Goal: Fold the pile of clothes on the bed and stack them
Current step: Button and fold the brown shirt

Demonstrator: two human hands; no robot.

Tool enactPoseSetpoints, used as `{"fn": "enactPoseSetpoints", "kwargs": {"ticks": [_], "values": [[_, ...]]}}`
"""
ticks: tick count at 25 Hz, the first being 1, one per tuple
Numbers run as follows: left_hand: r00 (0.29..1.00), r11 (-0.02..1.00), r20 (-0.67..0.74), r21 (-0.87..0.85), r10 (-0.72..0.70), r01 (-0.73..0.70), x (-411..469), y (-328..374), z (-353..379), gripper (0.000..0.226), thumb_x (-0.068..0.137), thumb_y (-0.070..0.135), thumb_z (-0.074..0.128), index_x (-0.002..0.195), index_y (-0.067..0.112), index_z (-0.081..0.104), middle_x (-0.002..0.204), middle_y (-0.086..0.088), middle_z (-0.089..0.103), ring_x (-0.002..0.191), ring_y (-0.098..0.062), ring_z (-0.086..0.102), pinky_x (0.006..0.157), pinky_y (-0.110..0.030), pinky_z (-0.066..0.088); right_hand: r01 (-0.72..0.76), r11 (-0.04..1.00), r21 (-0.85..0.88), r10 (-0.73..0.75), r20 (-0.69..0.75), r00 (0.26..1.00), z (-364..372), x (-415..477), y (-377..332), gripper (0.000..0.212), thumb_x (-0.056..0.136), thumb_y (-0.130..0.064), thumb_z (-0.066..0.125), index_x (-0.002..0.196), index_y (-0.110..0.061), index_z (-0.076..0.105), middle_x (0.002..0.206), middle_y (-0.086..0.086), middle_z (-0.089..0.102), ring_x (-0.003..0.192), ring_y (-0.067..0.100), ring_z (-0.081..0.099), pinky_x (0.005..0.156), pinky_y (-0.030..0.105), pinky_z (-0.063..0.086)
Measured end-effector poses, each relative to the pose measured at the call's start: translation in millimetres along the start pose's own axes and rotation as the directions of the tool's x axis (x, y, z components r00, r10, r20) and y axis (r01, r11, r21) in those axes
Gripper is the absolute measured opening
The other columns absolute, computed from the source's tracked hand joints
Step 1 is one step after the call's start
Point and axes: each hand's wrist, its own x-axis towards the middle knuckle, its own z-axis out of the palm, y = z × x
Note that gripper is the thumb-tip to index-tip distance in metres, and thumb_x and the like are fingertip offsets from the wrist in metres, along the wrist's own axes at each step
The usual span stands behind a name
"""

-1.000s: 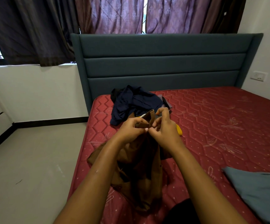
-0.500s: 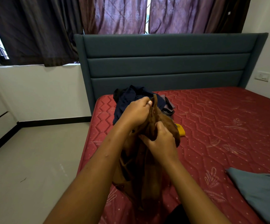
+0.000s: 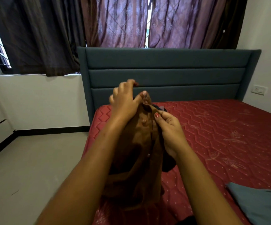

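Ideally, with the brown shirt [image 3: 136,143] hanging above the near edge of the bed [image 3: 220,127], the left hand's [image 3: 125,101] grip clamping its collar end under the thumb and the right hand's [image 3: 170,127] grip pinching the button edge, the 2 should draw apart to spread it flat.

A teal headboard [image 3: 164,75] stands below purple curtains [image 3: 120,21], with white walls [image 3: 34,98] and grey floor [image 3: 26,168].

Matt brown cloth shirt [image 3: 138,143]; quilted red mattress [image 3: 220,130]; woven teal fabric headboard [image 3: 164,75].

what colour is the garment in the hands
Brown; the buttoned cloth garment shows best in the head view.
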Motion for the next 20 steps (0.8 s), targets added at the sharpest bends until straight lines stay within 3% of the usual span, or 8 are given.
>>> {"fn": "enactPoseSetpoints", "kwargs": {"ticks": [2, 3, 6, 9, 13, 15, 17, 20], "values": [[0.976, 0.973, -0.092, -0.134, -0.198, 0.185, -59.0, -17.8, 29.4, 0.04, 0.089, 0.052, 0.055, 0.117, 0.024, 0.05, 0.121, 0.0, 0.051, 0.114, -0.022, 0.046, 0.096, -0.042, 0.041, -0.138, 0.987, 0.082, 0.142, -0.052, 0.988, -8.6, -4.1, 20.0, 0.026, 0.101, -0.011, 0.042, 0.111, -0.002, 0.064, 0.092, 0.013, 0.072, 0.076, 0.019, 0.071, 0.067, 0.026, 0.059], [0.951, 0.928, -0.042, -0.235, -0.306, 0.289, -94.3, -27.9, 43.7, 0.04, 0.087, 0.054, 0.057, 0.111, 0.023, 0.051, 0.115, 0.001, 0.054, 0.108, -0.021, 0.05, 0.092, -0.044, 0.045, -0.191, 0.975, 0.115, 0.199, -0.06, 0.978, -14.4, -7.9, 31.4, 0.026, 0.102, -0.011, 0.041, 0.11, -0.002, 0.064, 0.09, 0.012, 0.072, 0.073, 0.018, 0.071, 0.065, 0.026, 0.059], [0.744, 0.651, 0.41, -0.367, -0.528, 0.664, -159.4, -42.8, 70.8, 0.045, 0.084, 0.062, 0.053, 0.089, 0.018, 0.058, 0.093, 0.002, 0.062, 0.086, -0.016, 0.06, 0.078, -0.037, 0.052, -0.317, 0.937, 0.147, 0.329, -0.071, 0.942, -27.2, -16.3, 56.2, 0.024, 0.102, -0.011, 0.04, 0.106, -0.004, 0.062, 0.078, 0.007, 0.072, 0.066, 0.015, 0.069, 0.058, 0.025, 0.057], [0.57, 0.477, 0.673, -0.349, -0.471, 0.806, -158.4, -34.7, 65.9, 0.046, 0.092, 0.059, 0.042, 0.085, 0.016, 0.057, 0.069, 0.006, 0.052, 0.054, -0.006, 0.048, 0.05, -0.023, 0.037, -0.355, 0.918, 0.175, 0.378, -0.119, 0.918, -29.3, -21.6, 68.0, 0.022, 0.101, -0.006, 0.039, 0.101, -0.004, 0.06, 0.072, 0.006, 0.069, 0.061, 0.013, 0.067, 0.056, 0.024, 0.056], [0.368, 0.324, 0.855, -0.254, -0.365, 0.911, -157.1, -29.3, 59.3, 0.042, 0.098, 0.053, 0.04, 0.097, 0.017, 0.061, 0.077, -0.001, 0.055, 0.064, -0.015, 0.053, 0.057, -0.025, 0.044, -0.354, 0.916, 0.19, 0.386, -0.173, 0.906, -32.1, -20.0, 74.6, 0.015, 0.099, -0.005, 0.045, 0.108, -0.012, 0.054, 0.079, 0.006, 0.068, 0.063, 0.014, 0.066, 0.053, 0.026, 0.055], [0.356, 0.269, 0.877, -0.275, -0.323, 0.923, -163.5, -32.6, 66.1, 0.032, 0.099, 0.042, 0.045, 0.094, 0.015, 0.061, 0.076, -0.003, 0.054, 0.061, -0.015, 0.053, 0.054, -0.026, 0.045, -0.38, 0.919, 0.104, 0.39, -0.103, 0.915, -32.1, -21.4, 76.3, 0.015, 0.095, -0.006, 0.054, 0.107, -0.014, 0.052, 0.086, 0.007, 0.065, 0.07, 0.017, 0.064, 0.057, 0.03, 0.051], [0.426, 0.305, 0.832, -0.328, -0.355, 0.894, -165.6, -35.7, 76.0, 0.022, 0.101, 0.023, 0.042, 0.096, 0.013, 0.061, 0.075, -0.003, 0.055, 0.058, -0.013, 0.053, 0.051, -0.024, 0.044, -0.369, 0.928, -0.042, 0.368, -0.039, 0.929, -27.6, -24.7, 80.7, 0.021, 0.087, -0.002, 0.064, 0.1, -0.012, 0.051, 0.088, 0.009, 0.062, 0.075, 0.018, 0.062, 0.064, 0.031, 0.05], [0.53, 0.293, 0.729, -0.442, -0.434, 0.848, -168.2, -33.3, 83.9, 0.022, 0.099, 0.012, 0.043, 0.101, 0.011, 0.065, 0.082, -0.007, 0.068, 0.067, -0.017, 0.066, 0.05, -0.023, 0.047, -0.271, 0.891, -0.365, 0.254, -0.094, 0.963, -21.4, -25.1, 86.2, 0.041, 0.074, 0.0, 0.076, 0.1, -0.017, 0.05, 0.09, 0.008, 0.064, 0.08, 0.021, 0.064, 0.072, 0.038, 0.055]]}}
